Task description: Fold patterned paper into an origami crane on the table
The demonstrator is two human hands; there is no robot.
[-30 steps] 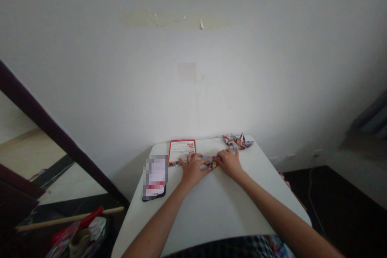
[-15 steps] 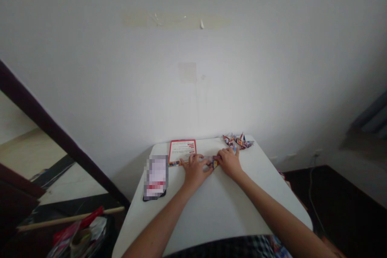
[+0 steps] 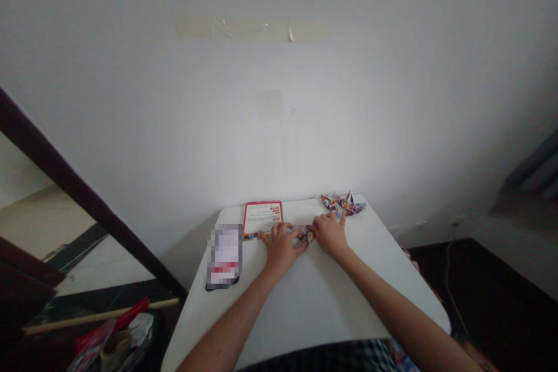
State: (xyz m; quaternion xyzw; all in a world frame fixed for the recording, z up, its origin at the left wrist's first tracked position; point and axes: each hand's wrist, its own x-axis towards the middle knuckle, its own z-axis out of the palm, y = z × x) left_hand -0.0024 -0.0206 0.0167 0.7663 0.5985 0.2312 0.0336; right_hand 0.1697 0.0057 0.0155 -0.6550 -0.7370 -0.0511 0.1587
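On the white table (image 3: 314, 296), a small folded piece of colourful printed paper (image 3: 310, 234) lies between my two hands. My left hand (image 3: 282, 244) has its thumb and fingers at the paper's left end, and the other fingers rest by a red-bordered printed card (image 3: 263, 216). At the right end my right hand (image 3: 332, 234) has its fingers closed on the paper and covers that part of it. Just beyond the right hand sit several folded paper shapes (image 3: 349, 204) with pointed tips, in the same print.
A phone (image 3: 224, 256) with a blurred screen lies at the table's left side. The wall (image 3: 288, 151) rises right behind the table. On the left are a dark-framed mirror (image 3: 87, 186) and a bin (image 3: 126, 343) with rubbish in it. A cable (image 3: 451, 279) hangs on the right.
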